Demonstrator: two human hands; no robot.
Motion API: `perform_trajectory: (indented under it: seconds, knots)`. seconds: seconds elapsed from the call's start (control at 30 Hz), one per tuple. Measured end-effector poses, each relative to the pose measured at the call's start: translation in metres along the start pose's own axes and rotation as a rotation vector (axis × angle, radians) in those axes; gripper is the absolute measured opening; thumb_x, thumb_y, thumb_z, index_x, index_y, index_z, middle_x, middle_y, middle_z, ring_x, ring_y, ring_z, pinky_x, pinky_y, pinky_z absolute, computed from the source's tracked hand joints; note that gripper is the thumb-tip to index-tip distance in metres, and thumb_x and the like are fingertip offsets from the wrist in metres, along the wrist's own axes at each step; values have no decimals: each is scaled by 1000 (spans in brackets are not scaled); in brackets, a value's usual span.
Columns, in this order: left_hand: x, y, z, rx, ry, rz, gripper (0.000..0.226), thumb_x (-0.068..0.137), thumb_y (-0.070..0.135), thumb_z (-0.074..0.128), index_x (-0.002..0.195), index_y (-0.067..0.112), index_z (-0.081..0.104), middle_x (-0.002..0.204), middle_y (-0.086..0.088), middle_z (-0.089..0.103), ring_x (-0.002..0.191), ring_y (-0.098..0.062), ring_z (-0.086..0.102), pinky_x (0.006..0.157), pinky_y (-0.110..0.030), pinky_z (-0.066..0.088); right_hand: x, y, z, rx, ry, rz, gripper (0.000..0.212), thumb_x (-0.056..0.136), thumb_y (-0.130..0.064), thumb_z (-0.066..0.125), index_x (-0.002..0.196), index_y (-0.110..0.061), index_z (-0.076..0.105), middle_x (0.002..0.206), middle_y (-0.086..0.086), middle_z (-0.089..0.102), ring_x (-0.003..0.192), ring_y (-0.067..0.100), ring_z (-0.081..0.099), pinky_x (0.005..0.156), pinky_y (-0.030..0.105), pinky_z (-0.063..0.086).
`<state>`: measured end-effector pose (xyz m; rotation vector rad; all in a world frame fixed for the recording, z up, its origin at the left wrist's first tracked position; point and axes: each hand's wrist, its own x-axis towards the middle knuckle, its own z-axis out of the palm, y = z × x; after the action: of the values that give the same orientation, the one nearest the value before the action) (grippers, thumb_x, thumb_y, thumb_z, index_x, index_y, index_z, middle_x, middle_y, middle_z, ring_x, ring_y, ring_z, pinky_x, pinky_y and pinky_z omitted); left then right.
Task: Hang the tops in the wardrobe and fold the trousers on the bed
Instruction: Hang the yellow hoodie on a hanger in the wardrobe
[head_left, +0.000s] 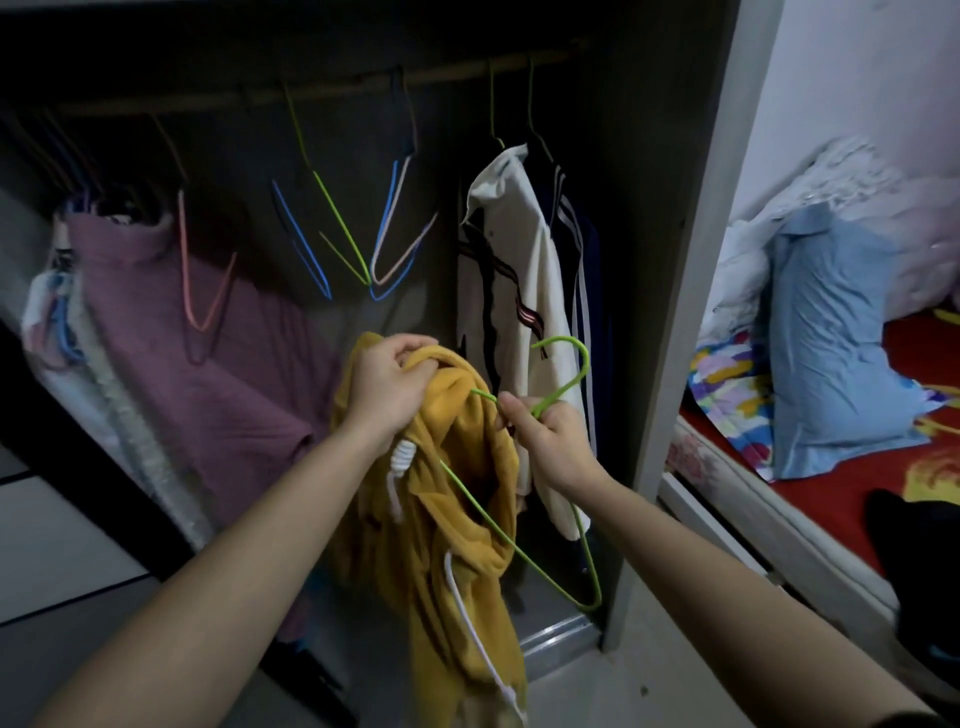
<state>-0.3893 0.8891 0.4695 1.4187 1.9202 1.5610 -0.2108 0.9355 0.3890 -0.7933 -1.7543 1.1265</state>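
Before the wardrobe rail (322, 93), the left hand (387, 382) clutches the mustard hoodie (436, 525); the right hand (550, 441) pinches the green hanger (563, 374), partly hidden inside the fabric.

The mustard hoodie (457, 519) was soft, matt fleece with white woven cord. The green hanger (519, 545) looked like thin coated wire, smooth. Far right, the blue pillow (831, 338) was smooth cloth with a slight sheen; the wardrobe frame (696, 260) was matt.
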Motion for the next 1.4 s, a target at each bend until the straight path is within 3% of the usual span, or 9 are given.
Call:
perform_trajectory:
  seconds: [0.17, 0.27, 0.4, 0.5, 0.57, 0.67, 0.77, 1.0, 1.4]
  knots:
    - [-14, 36, 6, -238, -290, 65, 28, 85, -5, 62, 99, 18, 72, 70, -1, 72, 56, -8, 64, 51, -19, 52, 14, -6, 13, -27, -6, 93, 39, 102, -30, 53, 69, -21, 72, 48, -9, 50, 49, 11, 45, 51, 26, 36]
    - [-2, 28, -10, 90, -335, 173, 35, 79, 1, 73, 106, 22, 67, 79, -4, 62, 68, -8, 57, 68, -25, 50, 18, -5, 2, 64, 40, 126, 38, 102, -30, 52, 71, -16, 70, 46, -10, 46, 46, 6, 42, 49, 20, 33]
    - [25, 0, -37, 715, -442, 185, 84, 73, 44, 82, 144, 27, 41, 140, -13, 38, 135, -27, 34, 114, -38, 29, 15, -4, -20, 74, 55, 80, 44, 104, -35, 48, 75, -9, 69, 52, -13, 50, 52, 1, 47, 61, 20, 36]
    - [39, -14, -36, 940, -491, 355, 87, 84, 47, 70, 154, 36, 18, 165, -3, -5, 151, -25, -7, 120, -49, 9, 18, -8, -32, 31, 30, 7, 44, 105, -29, 48, 75, -4, 70, 54, -17, 56, 58, -3, 53, 68, 13, 40]
    - [45, -15, -29, 1003, -447, 507, 76, 93, 43, 60, 155, 36, 15, 166, -2, -6, 151, -21, -14, 121, -51, 2, 21, -12, -40, 9, 14, -46, 44, 104, -27, 49, 73, -4, 70, 53, -16, 55, 56, -1, 52, 64, 11, 39]
    - [49, -6, -12, 910, -419, 649, 53, 99, 36, 50, 150, 28, 35, 157, -4, 31, 151, -22, 12, 120, -52, 2, 27, -18, -51, -90, 6, -131, 47, 102, -34, 53, 66, -10, 72, 49, -8, 52, 49, 4, 47, 56, 16, 37]
    - [49, 3, 5, 877, -370, 750, 28, 98, 21, 52, 124, 16, 60, 107, -8, 60, 110, -34, 55, 102, -45, 30, 32, -24, -63, -227, 47, -234, 63, 98, -48, 50, 57, -1, 60, 47, 12, 46, 43, 23, 43, 47, 41, 38]
    - [48, -9, 18, 745, -312, 535, 22, 100, 25, 47, 116, 19, 61, 103, -3, 57, 107, -26, 50, 78, -36, 21, 41, -10, -99, -956, 371, -280, 60, 102, -62, 29, 69, -19, 55, 59, -5, 54, 54, 14, 53, 50, 33, 44]
    - [13, -1, 51, 684, -412, 254, 58, 78, 72, 25, 100, 29, 57, 105, 0, 58, 112, -24, 51, 95, -43, 32, 31, 15, -61, -606, 139, -237, 61, 105, -54, 20, 79, -12, 57, 75, 4, 54, 69, 20, 53, 69, 48, 48]
